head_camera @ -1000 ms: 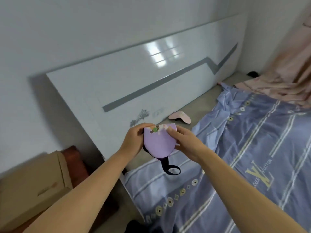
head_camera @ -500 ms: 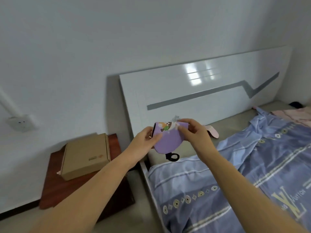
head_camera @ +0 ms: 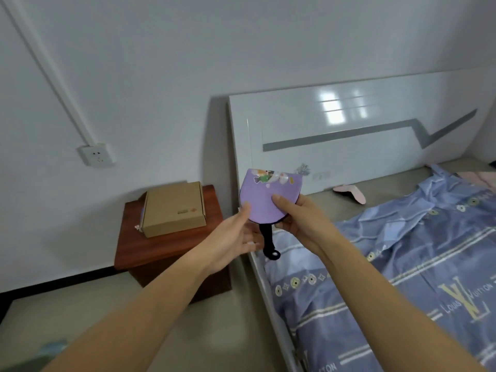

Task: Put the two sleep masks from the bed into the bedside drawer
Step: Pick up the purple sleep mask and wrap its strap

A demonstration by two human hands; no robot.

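Observation:
A folded purple sleep mask (head_camera: 264, 197) with a cartoon print and a dangling black strap is held in the air over the bed's left edge. My right hand (head_camera: 300, 216) pinches its right side, thumb on the front. My left hand (head_camera: 236, 237) touches its lower left edge with the palm turned up. A pink sleep mask (head_camera: 350, 191) lies on the bare mattress by the white headboard (head_camera: 349, 124). The reddish-brown bedside cabinet (head_camera: 161, 248) stands left of the bed; its drawer front is not visible.
A brown cardboard box (head_camera: 173, 208) sits on top of the cabinet. A blue striped quilt (head_camera: 402, 277) covers the bed at right. A wall socket (head_camera: 95, 154) with a white conduit is on the left wall. Bare floor lies in front of the cabinet.
My view has swung left, bringing the cabinet and socket into sight. Both hands carried the purple mask left toward the bed's edge, and my left hand has dropped below it with the palm up.

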